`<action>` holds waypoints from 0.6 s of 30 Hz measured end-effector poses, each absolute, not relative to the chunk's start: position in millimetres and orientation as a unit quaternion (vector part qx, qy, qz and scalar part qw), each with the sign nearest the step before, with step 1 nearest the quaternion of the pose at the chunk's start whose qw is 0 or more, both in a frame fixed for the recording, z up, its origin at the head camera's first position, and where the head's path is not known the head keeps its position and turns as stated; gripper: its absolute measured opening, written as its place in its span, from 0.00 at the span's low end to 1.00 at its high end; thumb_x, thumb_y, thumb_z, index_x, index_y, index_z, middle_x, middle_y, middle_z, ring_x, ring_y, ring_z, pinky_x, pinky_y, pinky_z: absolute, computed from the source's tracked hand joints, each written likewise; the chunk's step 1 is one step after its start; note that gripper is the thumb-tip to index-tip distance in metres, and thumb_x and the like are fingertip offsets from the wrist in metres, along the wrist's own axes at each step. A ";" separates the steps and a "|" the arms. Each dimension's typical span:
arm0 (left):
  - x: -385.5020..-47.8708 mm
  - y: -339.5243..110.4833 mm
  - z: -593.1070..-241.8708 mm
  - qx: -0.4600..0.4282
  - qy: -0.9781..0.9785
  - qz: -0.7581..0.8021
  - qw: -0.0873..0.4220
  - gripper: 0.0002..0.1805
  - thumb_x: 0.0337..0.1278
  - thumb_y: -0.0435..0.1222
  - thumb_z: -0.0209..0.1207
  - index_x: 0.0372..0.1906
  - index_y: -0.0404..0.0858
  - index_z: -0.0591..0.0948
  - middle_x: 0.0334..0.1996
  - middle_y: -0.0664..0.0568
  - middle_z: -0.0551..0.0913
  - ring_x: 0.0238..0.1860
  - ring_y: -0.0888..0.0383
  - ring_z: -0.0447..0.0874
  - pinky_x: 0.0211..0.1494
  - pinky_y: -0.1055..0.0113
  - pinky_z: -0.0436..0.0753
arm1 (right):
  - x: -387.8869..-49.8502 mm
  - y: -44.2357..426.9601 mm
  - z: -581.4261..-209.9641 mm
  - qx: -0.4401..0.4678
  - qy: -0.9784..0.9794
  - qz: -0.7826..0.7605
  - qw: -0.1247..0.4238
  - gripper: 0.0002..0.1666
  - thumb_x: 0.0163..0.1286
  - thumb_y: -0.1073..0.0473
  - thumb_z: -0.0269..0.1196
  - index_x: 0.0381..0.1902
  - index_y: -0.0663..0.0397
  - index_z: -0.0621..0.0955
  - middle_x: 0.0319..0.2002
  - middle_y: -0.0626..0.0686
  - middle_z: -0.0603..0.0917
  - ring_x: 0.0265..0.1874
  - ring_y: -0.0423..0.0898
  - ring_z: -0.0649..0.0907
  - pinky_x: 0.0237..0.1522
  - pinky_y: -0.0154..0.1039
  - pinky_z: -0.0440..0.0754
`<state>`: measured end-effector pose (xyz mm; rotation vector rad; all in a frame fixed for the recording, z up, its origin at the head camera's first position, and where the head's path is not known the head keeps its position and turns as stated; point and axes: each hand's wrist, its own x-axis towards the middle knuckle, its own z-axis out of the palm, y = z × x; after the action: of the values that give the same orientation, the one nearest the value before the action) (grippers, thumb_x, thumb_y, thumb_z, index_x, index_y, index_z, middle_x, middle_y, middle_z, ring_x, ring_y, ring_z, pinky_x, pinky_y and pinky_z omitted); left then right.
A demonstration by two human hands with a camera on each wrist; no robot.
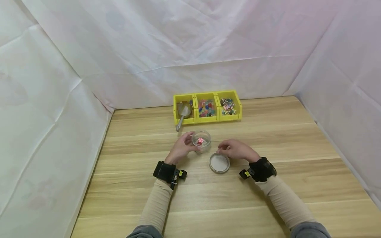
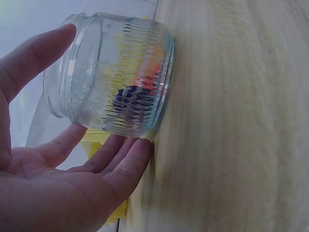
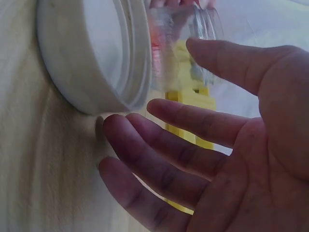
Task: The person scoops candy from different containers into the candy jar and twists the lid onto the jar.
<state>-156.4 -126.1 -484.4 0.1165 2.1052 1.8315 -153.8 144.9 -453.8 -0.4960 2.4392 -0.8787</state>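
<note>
My left hand (image 1: pixel 181 148) holds a clear ribbed glass jar (image 2: pixel 99 63) standing on the wooden table, thumb at one side of its rim and fingers at the other. Inside lies a red-and-white swirled candy (image 1: pixel 200 141); a dark blue patterned piece (image 2: pixel 133 100) also shows through the glass. To the right of the jar, a round whitish lid (image 1: pixel 219 163) rests on the table with its hollow side up. Beside the lid's far right edge is my right hand (image 1: pixel 237 149), fingers loosely bent, gripping nothing.
Behind the jar stands a row of three yellow bins (image 1: pixel 208 120). A metal scoop (image 1: pixel 185 110) lies in the left bin, its handle over the front edge. Colourful small pieces (image 1: pixel 206 108) fill the middle bin, and small stick candies (image 1: pixel 228 106) the right one. White cloth walls surround the table.
</note>
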 end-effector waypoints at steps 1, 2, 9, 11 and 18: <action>-156.7 -125.6 -484.7 0.041 0.744 0.644 0.174 0.47 0.44 0.31 0.75 0.72 0.46 0.66 0.68 0.44 0.71 0.68 0.46 0.70 0.71 0.51 0.70 | -152.4 142.9 -453.4 -0.188 0.897 -0.317 0.244 0.24 0.70 0.46 0.64 0.53 0.59 0.82 0.44 0.54 0.85 0.42 0.48 0.82 0.43 0.43 0.81; -157.1 -125.0 -485.2 0.040 0.744 0.643 0.175 0.48 0.43 0.31 0.75 0.73 0.47 0.66 0.68 0.44 0.71 0.68 0.46 0.70 0.71 0.52 0.70 | -151.4 140.9 -453.7 -0.192 0.899 -0.313 0.240 0.25 0.69 0.46 0.65 0.54 0.60 0.82 0.44 0.54 0.85 0.43 0.48 0.81 0.45 0.44 0.81; -158.8 -119.6 -487.5 0.053 0.751 0.636 0.171 0.49 0.44 0.34 0.76 0.73 0.49 0.65 0.69 0.47 0.71 0.68 0.46 0.70 0.70 0.48 0.69 | -142.1 127.1 -455.4 -0.202 0.907 -0.281 0.241 0.40 0.62 0.40 0.70 0.62 0.62 0.76 0.51 0.61 0.79 0.47 0.52 0.79 0.45 0.47 0.81; -159.0 -118.4 -487.5 0.053 0.755 0.631 0.170 0.49 0.45 0.35 0.76 0.74 0.49 0.64 0.69 0.49 0.70 0.69 0.46 0.69 0.71 0.48 0.68 | -137.3 122.5 -454.7 -0.184 0.912 -0.267 0.251 0.44 0.58 0.37 0.72 0.64 0.58 0.74 0.52 0.61 0.75 0.46 0.52 0.78 0.43 0.45 0.82; -161.3 -116.6 -487.4 0.056 0.755 0.627 0.182 0.49 0.46 0.36 0.75 0.75 0.52 0.63 0.69 0.49 0.70 0.69 0.46 0.68 0.71 0.48 0.68 | -120.9 108.0 -450.5 -0.179 0.937 -0.188 0.235 0.54 0.45 0.34 0.78 0.66 0.50 0.72 0.47 0.58 0.70 0.39 0.51 0.76 0.33 0.43 0.79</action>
<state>-161.3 -116.6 -487.4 0.1590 2.1311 1.7708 -120.9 108.0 -450.5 -0.4910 2.5704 -0.5146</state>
